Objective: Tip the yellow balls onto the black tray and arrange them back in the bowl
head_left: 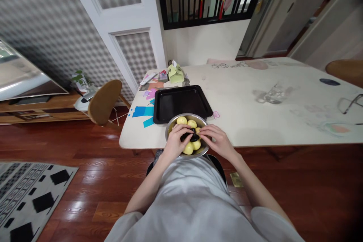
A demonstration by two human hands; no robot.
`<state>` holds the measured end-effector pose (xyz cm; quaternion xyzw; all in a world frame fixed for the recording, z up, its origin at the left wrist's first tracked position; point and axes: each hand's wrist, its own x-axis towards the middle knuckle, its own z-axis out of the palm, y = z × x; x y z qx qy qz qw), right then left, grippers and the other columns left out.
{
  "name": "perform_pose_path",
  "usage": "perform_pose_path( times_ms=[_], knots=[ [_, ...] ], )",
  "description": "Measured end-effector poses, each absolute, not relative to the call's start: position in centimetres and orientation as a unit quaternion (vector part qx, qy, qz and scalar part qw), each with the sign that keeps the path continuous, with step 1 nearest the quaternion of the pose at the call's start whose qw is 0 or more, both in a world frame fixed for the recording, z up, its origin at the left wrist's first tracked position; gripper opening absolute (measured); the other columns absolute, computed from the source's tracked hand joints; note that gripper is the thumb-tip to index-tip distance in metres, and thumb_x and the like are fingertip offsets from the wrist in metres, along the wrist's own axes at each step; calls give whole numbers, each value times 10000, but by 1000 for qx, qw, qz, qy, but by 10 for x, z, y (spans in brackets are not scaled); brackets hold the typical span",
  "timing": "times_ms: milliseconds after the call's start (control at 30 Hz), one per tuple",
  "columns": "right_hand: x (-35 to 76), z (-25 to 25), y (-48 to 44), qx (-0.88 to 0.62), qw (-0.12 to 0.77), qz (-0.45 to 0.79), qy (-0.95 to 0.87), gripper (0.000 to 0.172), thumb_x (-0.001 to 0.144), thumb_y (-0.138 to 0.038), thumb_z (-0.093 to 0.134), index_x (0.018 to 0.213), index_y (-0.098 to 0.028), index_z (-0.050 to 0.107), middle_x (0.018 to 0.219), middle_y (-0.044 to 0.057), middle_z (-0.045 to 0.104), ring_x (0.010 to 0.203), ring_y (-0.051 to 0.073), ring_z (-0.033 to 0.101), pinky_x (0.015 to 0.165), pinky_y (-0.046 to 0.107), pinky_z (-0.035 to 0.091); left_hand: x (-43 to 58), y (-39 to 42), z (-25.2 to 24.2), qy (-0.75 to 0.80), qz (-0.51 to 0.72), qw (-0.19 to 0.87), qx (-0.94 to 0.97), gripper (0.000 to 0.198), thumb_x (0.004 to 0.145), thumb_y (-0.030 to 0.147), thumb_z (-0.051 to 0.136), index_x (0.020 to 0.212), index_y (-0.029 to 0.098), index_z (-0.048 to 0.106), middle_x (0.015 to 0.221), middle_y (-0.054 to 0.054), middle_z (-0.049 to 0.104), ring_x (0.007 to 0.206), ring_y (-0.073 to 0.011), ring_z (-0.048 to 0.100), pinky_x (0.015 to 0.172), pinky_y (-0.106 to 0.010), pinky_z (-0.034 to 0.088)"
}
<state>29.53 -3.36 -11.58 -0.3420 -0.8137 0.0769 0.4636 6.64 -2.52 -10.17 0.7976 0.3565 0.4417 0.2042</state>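
Note:
A steel bowl (169,121) of peeled potatoes (188,148) sits at the table's near edge, in front of my body. Over it, my left hand (178,140) is closed around a small black tool (194,136), whose exact kind I cannot make out. From the other side my right hand (217,140) reaches in, its fingertips pinched at the tool's right end. Several pale yellow potatoes show around the fingers; the hands cover the middle of the bowl.
Just behind the bowl lies a black baking tray (181,102). A green paper box (175,73) and a white remote (148,78) are at the table's far left. Farther right stand a clear glass (274,94) and a pair of glasses (354,103). A wooden chair (104,102) is left.

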Motion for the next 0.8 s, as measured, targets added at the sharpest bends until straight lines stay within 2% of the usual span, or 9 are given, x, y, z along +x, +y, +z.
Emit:
perform_pose_path(
  times_ms=[233,367,533,667,800],
  knots=[
    [294,-115,-34,-354,457,90,-811,143,1029,-255,635,1061,-261,774,1029,72,809,989,244,748,883,448,619,63,-27,-99,356,455,206,790,125,1015,241,654,1020,220,777,1133,-91,770,1102,-254,698,1032,-468,545],
    [294,-113,-34,-351,464,91,-808,143,1026,-254,638,1057,-261,778,1020,72,810,984,242,749,891,447,617,59,-27,-99,368,522,175,749,141,1030,253,636,1037,221,773,1106,-86,768,1091,-239,699,1026,-460,541],
    [296,-111,-35,-350,472,81,-805,125,1017,-231,655,1057,-252,771,1011,67,809,963,232,744,870,429,613,50,-20,-113,385,605,133,685,171,1034,322,625,983,217,750,1016,-75,759,1001,-227,692,937,-430,563],
    [296,-112,-34,-356,472,85,-802,115,1017,-232,658,1045,-250,769,1016,65,806,962,228,744,868,424,615,44,-11,-128,374,646,161,646,230,1056,357,571,972,211,727,994,-75,740,986,-221,687,898,-400,570],
    [296,-114,-34,-363,467,92,-801,124,1021,-241,650,1046,-259,769,1022,68,806,971,234,743,877,441,621,42,-9,-134,383,636,169,648,264,1059,377,550,957,207,725,989,-84,734,984,-226,683,895,-401,571]
  ],
)
